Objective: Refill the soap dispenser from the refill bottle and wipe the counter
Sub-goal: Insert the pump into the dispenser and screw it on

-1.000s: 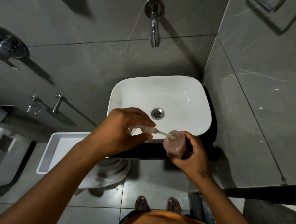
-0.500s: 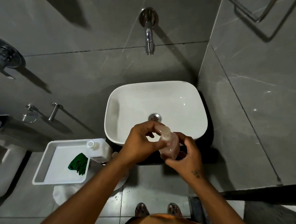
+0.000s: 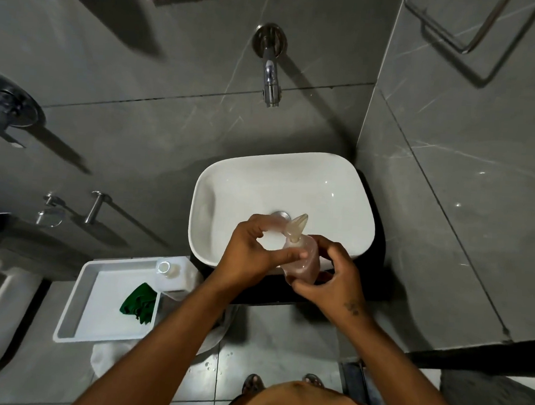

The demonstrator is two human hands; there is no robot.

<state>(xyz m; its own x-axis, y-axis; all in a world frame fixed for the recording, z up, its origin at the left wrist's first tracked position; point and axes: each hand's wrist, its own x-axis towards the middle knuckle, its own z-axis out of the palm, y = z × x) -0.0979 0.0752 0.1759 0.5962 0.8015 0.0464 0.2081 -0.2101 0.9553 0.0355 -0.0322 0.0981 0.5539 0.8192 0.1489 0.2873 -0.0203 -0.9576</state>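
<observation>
— Two hands on one small bottle? Why both?

— My right hand (image 3: pixel 334 269) wraps the soap dispenser (image 3: pixel 301 260) low on its body, fingers (image 3: pixel 304 288) curled under it, so it stays put. My left hand (image 3: pixel 250 251) meets it at the shoulder, thumb pressed on the side. The other left fingers arch loosely, closed on nothing I can make out. I judge that the pump head (image 3: pixel 296 229) is being seated back onto the neck.

— Why hold it over the sink?

— The sink (image 3: pixel 293 169) would catch any drip. The dispenser hangs above its near rim, tilted a little, pump nozzle pointing away from me toward the drain.

— It looks full?

— Pinkish soap shows through most of the body, so the pouring seems done, though the blur hides the exact level.

— And the refill bottle?

— The refill bottle (image 3: pixel 174 273) stands at the far right corner of the white tray (image 3: pixel 74 312), off to my left, its mouth open as far as I can tell. The green cloth (image 3: pixel 139 302) lies crumpled in that tray, within reach.

— So what remains?

— Setting the dispenser down, then wiping the table under the sink with that cloth.
</observation>
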